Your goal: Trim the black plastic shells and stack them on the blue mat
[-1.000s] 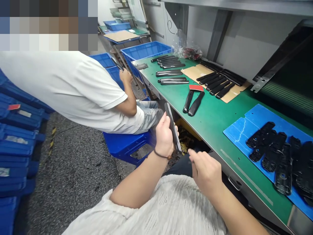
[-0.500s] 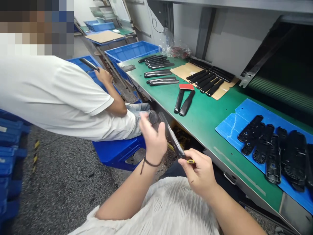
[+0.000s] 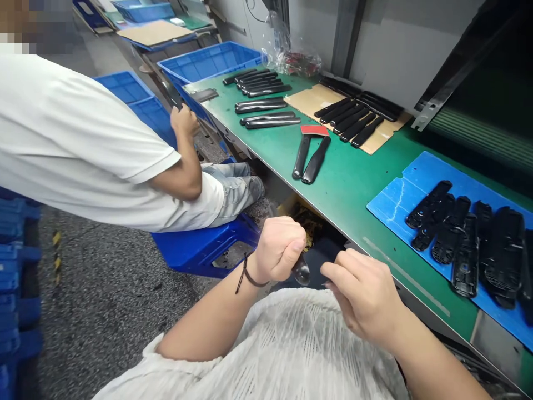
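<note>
My left hand (image 3: 278, 248) is closed in a fist round a long black plastic piece (image 3: 301, 271), of which only the rounded lower end shows below the fingers. My right hand (image 3: 361, 289) is close beside it to the right, fingers curled and pinched together near that end; what it holds, if anything, is hidden. Both hands are over my lap, in front of the green bench (image 3: 353, 194).
On the bench lie two black pieces with a red pad (image 3: 314, 129), rows of black strips on cardboard (image 3: 353, 119), and black moulded parts on a blue sheet (image 3: 470, 239). A person in a white shirt (image 3: 83, 150) sits on a blue stool at left. Blue crates (image 3: 208, 61) stand beyond.
My left hand turned the black piece from upright and gripped it in a fist, hiding most of it. My right hand stays at its lower end. The view tilted slightly down.
</note>
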A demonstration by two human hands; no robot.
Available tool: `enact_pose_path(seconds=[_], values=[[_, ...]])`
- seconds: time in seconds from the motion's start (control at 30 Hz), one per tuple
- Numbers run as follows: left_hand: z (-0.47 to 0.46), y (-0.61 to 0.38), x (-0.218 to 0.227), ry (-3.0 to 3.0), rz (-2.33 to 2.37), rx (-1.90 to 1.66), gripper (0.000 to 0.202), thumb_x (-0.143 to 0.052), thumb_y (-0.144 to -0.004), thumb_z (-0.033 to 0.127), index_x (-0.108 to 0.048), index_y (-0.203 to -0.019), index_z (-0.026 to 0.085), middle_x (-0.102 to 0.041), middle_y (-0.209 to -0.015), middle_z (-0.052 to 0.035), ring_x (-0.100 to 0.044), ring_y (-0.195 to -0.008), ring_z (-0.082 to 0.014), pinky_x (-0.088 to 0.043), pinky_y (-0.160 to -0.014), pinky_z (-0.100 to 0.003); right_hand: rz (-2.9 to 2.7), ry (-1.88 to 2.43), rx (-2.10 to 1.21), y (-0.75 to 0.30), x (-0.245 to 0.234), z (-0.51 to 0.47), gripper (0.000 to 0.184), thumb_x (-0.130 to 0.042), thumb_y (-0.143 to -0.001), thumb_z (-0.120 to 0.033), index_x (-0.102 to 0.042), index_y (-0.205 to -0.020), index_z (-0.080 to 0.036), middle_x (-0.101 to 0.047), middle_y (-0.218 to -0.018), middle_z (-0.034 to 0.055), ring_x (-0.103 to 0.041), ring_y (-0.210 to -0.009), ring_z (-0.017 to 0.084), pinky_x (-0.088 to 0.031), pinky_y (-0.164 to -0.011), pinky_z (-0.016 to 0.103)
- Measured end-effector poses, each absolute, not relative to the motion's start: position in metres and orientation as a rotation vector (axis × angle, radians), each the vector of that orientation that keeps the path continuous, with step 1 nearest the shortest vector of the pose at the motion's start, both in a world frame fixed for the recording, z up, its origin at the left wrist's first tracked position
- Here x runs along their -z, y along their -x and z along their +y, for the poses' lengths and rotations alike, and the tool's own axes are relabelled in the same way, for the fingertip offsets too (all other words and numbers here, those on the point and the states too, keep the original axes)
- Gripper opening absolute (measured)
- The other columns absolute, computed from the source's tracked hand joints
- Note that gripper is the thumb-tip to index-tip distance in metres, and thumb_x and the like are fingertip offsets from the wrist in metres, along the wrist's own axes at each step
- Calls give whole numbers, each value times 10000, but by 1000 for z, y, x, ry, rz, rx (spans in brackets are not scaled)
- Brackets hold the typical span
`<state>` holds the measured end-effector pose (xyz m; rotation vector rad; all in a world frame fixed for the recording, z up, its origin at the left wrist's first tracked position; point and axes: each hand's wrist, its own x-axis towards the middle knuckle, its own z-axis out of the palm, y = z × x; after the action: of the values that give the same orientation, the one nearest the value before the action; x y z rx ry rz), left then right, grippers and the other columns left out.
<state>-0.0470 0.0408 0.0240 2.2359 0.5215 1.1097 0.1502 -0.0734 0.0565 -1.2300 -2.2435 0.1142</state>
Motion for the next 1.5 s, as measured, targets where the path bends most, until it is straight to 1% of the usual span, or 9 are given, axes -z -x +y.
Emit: enact_pose_path(seconds=[0.1, 0.2, 0.43, 0.73, 1.03, 1.23, 1.37, 1.43, 1.5], values=[[39, 45, -27, -2266, 480, -1081, 472, -296, -1045, 405, -435, -622, 248, -453, -524, -27, -407, -500, -192, -317, -601, -373, -2227, 1219, -131, -146, -55, -69, 403, -510, -1032, -536, -633, -1018, -152, -539, -760, 16, -421, -672, 167, -269, -612, 326], [38, 43, -28, -2292, 447, -1065, 446, -304, -1040, 376, -439, -635, 247, -459, -526, -26, -390, -503, -192, -314, -599, -371, -2211, 1228, -94, -138, -54, -64, 475, -499, -1023, -617, -626, -932, -169, -552, -736, 9, -447, -665, 162, -276, -611, 329], [34, 43, -21, -2257, 524, -1069, 418, -341, -1022, 344, -434, -626, 247, -449, -534, -20, -392, -508, -187, -330, -606, -364, -2253, 1280, -1, -135, -56, -59, 519, -443, -1066, -576, -527, -706, -212, -507, -675, -1, -353, -619, 146, -222, -587, 334], [23, 36, -19, -2108, 673, -1160, 447, -335, -1063, 339, -458, -650, 222, -496, -569, -19, -436, -535, -163, -324, -599, -344, -2170, 1293, 331, -135, -49, -63, 542, -398, -1072, -593, -535, -705, -219, -429, -645, 19, -288, -656, 188, -142, -603, 374], [-3, 21, -21, -1686, 911, -1042, 544, -277, -1100, 487, -424, -659, 207, -393, -576, 11, -364, -545, -142, -281, -576, -323, -2036, 1346, 569, -134, -39, -62, 433, -469, -1071, -509, -630, -805, -208, -490, -630, 29, -323, -643, 189, -167, -599, 376], [-13, 16, -27, -1469, 583, -806, 515, -314, -1083, 566, -537, -820, 184, -550, -761, -37, -470, -698, -167, -401, -677, -311, -1825, 1282, 262, -141, -42, -55, 311, -496, -1076, -345, -568, -800, -220, -455, -616, 2, -336, -614, 167, -226, -594, 348], [-10, 18, -20, -1372, 660, -888, 539, -363, -1073, 591, -510, -758, 178, -481, -691, -6, -394, -643, -140, -347, -620, -287, -1822, 1108, -29, -151, -53, -53, 106, -520, -1026, -168, -571, -940, -204, -480, -688, -13, -383, -628, 142, -292, -609, 304], [-10, 19, -19, -1339, 689, -886, 552, -373, -1072, 590, -497, -729, 176, -448, -655, 8, -357, -612, -128, -316, -593, -281, -1881, 1119, -78, -157, -58, -52, 51, -547, -1021, -217, -581, -1000, -186, -492, -729, -3, -400, -655, 146, -292, -615, 302], [-10, 20, -19, -1357, 689, -875, 567, -386, -1071, 586, -496, -701, 172, -445, -648, 7, -356, -612, -125, -311, -591, -280, -1971, 1201, -49, -162, -61, -50, 233, -560, -1038, -399, -597, -979, -177, -492, -739, 7, -390, -671, 158, -273, -615, 313]])
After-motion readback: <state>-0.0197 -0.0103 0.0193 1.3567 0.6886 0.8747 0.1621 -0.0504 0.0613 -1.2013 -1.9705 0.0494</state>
